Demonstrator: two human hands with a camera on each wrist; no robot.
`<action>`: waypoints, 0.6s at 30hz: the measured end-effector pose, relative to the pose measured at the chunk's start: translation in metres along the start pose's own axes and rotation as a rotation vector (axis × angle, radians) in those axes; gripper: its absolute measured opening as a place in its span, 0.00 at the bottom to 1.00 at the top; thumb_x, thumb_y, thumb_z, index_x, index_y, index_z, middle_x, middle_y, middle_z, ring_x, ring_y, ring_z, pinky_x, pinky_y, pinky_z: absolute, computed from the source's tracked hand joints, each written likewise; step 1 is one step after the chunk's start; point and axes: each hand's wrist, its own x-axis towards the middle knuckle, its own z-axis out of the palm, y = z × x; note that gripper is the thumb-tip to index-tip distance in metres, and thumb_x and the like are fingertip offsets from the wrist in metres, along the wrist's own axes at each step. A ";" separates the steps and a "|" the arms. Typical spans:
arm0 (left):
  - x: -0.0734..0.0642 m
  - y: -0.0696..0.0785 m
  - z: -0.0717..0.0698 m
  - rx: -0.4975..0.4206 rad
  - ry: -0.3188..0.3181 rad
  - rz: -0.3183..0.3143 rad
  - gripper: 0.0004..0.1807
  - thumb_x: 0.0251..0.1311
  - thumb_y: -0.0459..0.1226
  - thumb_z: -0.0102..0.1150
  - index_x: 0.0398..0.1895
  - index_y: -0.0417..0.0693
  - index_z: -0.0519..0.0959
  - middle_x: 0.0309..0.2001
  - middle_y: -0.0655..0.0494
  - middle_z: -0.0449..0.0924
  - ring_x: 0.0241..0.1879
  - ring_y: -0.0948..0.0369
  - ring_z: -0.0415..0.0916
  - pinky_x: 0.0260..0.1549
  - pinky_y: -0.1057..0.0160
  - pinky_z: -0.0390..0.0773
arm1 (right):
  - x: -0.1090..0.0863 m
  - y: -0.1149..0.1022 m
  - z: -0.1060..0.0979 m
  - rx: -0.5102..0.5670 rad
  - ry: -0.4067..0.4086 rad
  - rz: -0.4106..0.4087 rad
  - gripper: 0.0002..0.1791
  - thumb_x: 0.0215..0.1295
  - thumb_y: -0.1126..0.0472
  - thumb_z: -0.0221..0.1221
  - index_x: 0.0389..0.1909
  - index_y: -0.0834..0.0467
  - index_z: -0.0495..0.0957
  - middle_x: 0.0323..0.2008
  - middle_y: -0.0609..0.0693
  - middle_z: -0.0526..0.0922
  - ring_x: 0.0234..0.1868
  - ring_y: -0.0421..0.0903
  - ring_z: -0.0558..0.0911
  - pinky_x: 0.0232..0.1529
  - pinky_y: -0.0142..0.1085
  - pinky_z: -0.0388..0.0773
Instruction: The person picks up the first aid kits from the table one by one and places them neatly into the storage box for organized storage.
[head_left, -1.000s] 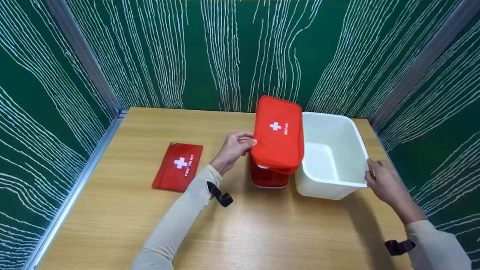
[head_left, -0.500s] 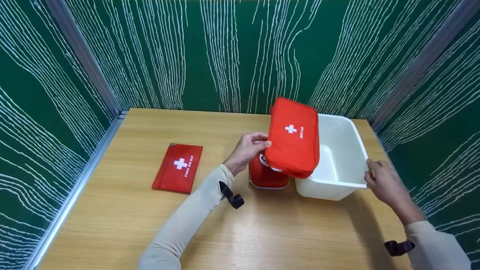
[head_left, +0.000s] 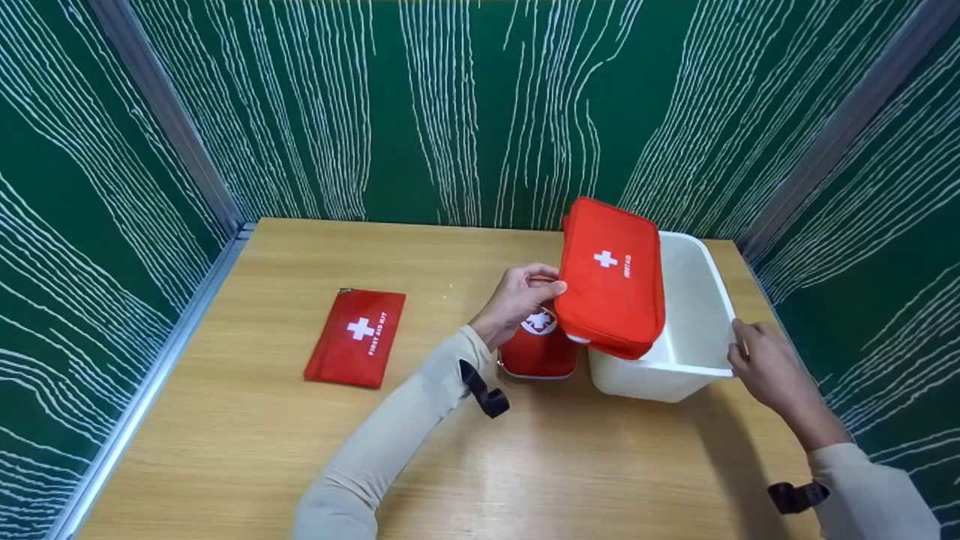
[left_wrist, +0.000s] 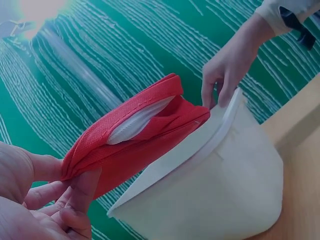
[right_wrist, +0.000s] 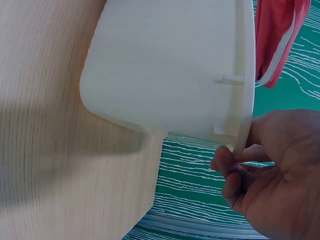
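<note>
Fingers of the left hand (head_left: 523,300) are closed in a pinch on the left edge of the first-aid bag (head_left: 611,289). Fingers of the right hand (head_left: 769,364) are curled around the rim of the white tub (head_left: 637,381) at its near right corner.

Position of workpiece: the first-aid bag is held clear of the bench (head_left: 450,465), tilted, printed face up. In the head view it covers the left part of the tub opening; contact between bag and rim cannot be confirmed.

Step in hand: judged to be transfer of the bag to the tub, with the right hand steadying the container. Next move, by the same judgement: shift the bag further right until its whole outline is inside the rim, align its long side with the opening, lower it, then release. Maintain the right-hand grip throughout; a bag edge caught on the rim could tip the tub.

Markings: the bag bears a white cross (head_left: 605,259) and the words "FIRST AID". The flat red pouch (head_left: 356,341), lying on the bench at the left, bears a white cross and "FIRST AID KIT". The smaller red case (head_left: 536,358), on the bench just left of the tub, carries a round white emblem (head_left: 538,321), partly covered; any lettering there is too small to read. No brand name is legible on any item, and no writing shows on the visible tub walls
</note>
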 end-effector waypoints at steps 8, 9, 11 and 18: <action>0.000 0.001 0.013 0.017 -0.005 -0.029 0.14 0.61 0.37 0.65 0.50 0.48 0.80 0.42 0.52 0.85 0.41 0.52 0.85 0.47 0.57 0.82 | -0.001 0.000 -0.001 0.018 -0.017 0.008 0.26 0.69 0.67 0.50 0.65 0.76 0.63 0.50 0.73 0.70 0.42 0.64 0.73 0.40 0.57 0.81; 0.000 0.001 0.015 0.015 -0.007 -0.032 0.14 0.61 0.37 0.65 0.50 0.48 0.80 0.42 0.52 0.85 0.42 0.51 0.85 0.48 0.57 0.82 | -0.001 0.000 -0.001 0.021 -0.018 0.007 0.26 0.69 0.67 0.50 0.65 0.76 0.63 0.50 0.74 0.70 0.43 0.65 0.73 0.40 0.58 0.81; 0.001 0.001 0.017 0.015 -0.011 -0.036 0.14 0.61 0.37 0.64 0.50 0.48 0.80 0.43 0.53 0.85 0.43 0.50 0.85 0.49 0.56 0.81 | -0.001 0.000 -0.001 0.020 -0.018 0.008 0.27 0.69 0.66 0.49 0.65 0.76 0.63 0.51 0.74 0.70 0.43 0.65 0.73 0.40 0.58 0.81; 0.007 0.003 0.028 0.030 -0.002 -0.060 0.13 0.61 0.36 0.64 0.49 0.47 0.80 0.41 0.54 0.86 0.40 0.54 0.85 0.45 0.60 0.83 | -0.001 -0.001 0.000 0.006 -0.015 0.025 0.27 0.69 0.67 0.49 0.65 0.75 0.62 0.52 0.74 0.69 0.43 0.66 0.73 0.41 0.60 0.80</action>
